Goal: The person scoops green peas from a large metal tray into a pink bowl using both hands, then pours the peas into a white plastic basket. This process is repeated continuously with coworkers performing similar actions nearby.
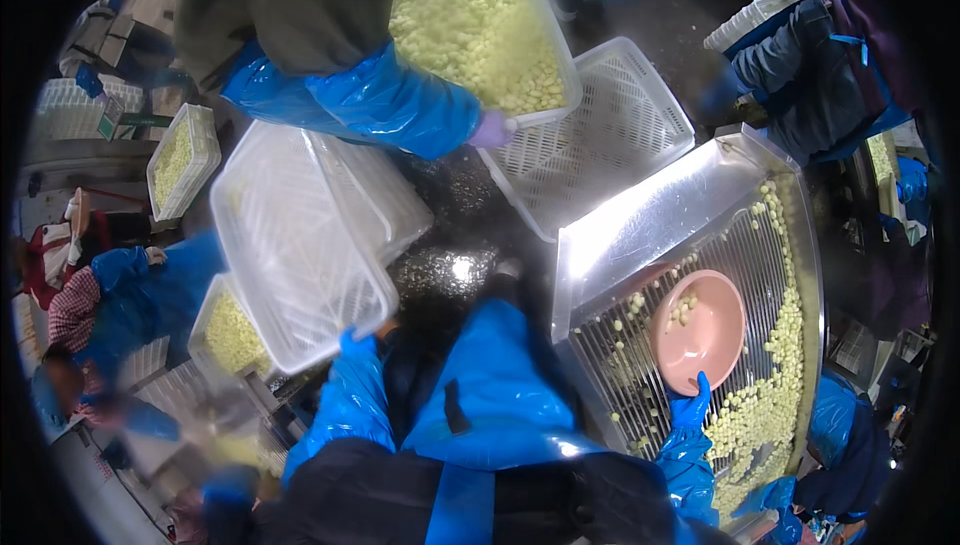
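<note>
My left hand [358,342], in a blue glove, grips the near corner of a white slatted plastic crate [300,245] tilted at the left of my legs. My right hand [690,402], also gloved in blue, holds the rim of a pink plastic basin [712,320], with the thumb over the edge. A few pale yellow-green pieces, like peeled beans or cloves, lie inside the basin. Beneath the basin is a metal tray with a slatted bottom [600,342]; many of the same pieces [780,387] are heaped along its right side.
Ahead, a co-worker's hand in a pale glove [493,129] holds a crate full of pieces [480,27]. A slatted white crate [592,132] lies on the wet floor [450,245]. More filled crates [176,162] stand at the left. Several people are around both sides.
</note>
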{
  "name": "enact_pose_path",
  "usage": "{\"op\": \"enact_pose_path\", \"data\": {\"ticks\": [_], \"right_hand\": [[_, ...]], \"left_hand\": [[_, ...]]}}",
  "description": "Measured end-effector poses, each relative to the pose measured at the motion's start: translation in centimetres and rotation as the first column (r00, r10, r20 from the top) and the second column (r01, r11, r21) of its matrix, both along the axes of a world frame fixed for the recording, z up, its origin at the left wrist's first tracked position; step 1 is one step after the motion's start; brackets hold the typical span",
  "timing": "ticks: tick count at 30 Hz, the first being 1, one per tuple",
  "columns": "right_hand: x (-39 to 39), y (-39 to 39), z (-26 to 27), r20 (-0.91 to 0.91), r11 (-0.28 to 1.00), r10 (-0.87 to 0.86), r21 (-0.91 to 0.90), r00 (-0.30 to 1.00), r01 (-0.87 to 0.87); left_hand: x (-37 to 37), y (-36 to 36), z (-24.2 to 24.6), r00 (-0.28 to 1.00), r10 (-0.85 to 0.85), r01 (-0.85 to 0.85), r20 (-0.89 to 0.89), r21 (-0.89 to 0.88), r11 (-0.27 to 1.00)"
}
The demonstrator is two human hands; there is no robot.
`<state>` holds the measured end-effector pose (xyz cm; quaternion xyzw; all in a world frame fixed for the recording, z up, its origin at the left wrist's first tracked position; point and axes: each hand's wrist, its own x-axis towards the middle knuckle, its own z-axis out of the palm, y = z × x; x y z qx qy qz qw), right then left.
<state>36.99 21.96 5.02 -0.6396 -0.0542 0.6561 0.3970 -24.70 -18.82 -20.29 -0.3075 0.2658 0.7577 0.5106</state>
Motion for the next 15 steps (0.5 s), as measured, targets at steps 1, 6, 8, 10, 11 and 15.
{"op": "enact_pose_path", "data": {"ticks": [1, 6, 8, 10, 11, 15], "right_hand": [[0.2, 0.0, -0.1, -0.034, 1.0, 0.001, -0.015, 0.999, -0.001], [1.8, 0.8, -1.9, 0.042, 0.995, -0.088, -0.045, 0.995, 0.089], [2.5, 1.1, -2.3, 0.002, 1.0, -0.023, 0.002, 1.0, 0.023], [3.0, 1.4, -2.3, -0.039, 1.0, 0.0, 0.031, 0.999, 0.002], [3.0, 1.7, -2.3, -0.047, 1.0, 0.018, 0.005, 0.999, -0.017], [3.1, 2.1, -1.9, -0.061, 1.0, 0.027, 0.001, 0.998, -0.027]], "left_hand": [[1.4, 0.3, 0.9, 0.998, 0.04, -0.047, -0.052, -0.152, 0.987], [5.5, 1.8, 4.8, 0.984, 0.015, -0.083, -0.179, -0.379, 0.921], [7.1, 1.6, 6.2, 0.98, 0.0, -0.084, -0.198, -0.419, 0.904], [8.5, 1.6, 7.3, 0.978, -0.026, -0.07, -0.206, -0.445, 0.893], [9.2, 1.5, 7.7, 0.977, -0.039, -0.062, -0.209, -0.455, 0.889], [10.9, 1.9, 9.3, 0.97, -0.091, -0.024, -0.226, -0.459, 0.888]]}}
